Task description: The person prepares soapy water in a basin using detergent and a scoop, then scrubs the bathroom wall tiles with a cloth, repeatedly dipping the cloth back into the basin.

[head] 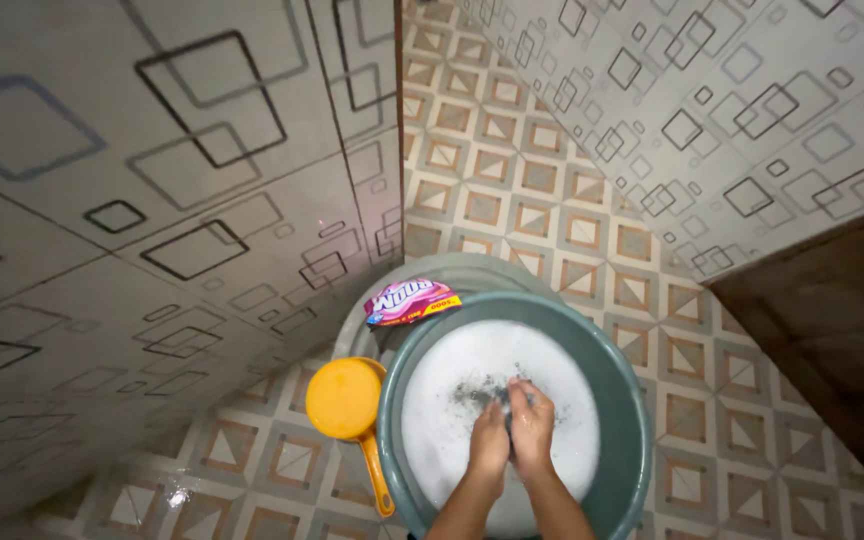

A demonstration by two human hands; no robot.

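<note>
Both hands are closing together on a small dark piece of cloth (502, 392) over the suds: the left hand (489, 442) and the right hand (532, 428) are pressing side by side, fingers curling inward, knuckles touching. The cloth is showing only as a dark scrap at the fingertips (its kind and full shape cannot be told under the foam). Dark specks are spreading across the white foam (452, 400) just to the left of the hands.

Hands and cloth are sitting at the middle of a large round grey-green basin (624, 400), which is holding soapy water nearly to its rim. The basin is resting on a patterned tile floor (542, 220) of brown and cream squares.

Just beside the basin's left rim, a yellow plastic dipper (344, 400) is lying on the floor, bowl facing up, its handle running down along the basin wall. Behind the basin, a second grey tub (452, 270) is peeking out, and a pink and purple detergent packet (410, 301) is lying across its rim, touching the near basin's edge.

Walls of grey tile with square outlines (202, 200) are meeting at a corner behind, and a dark brown wooden door (832, 330) is standing at right.
</note>
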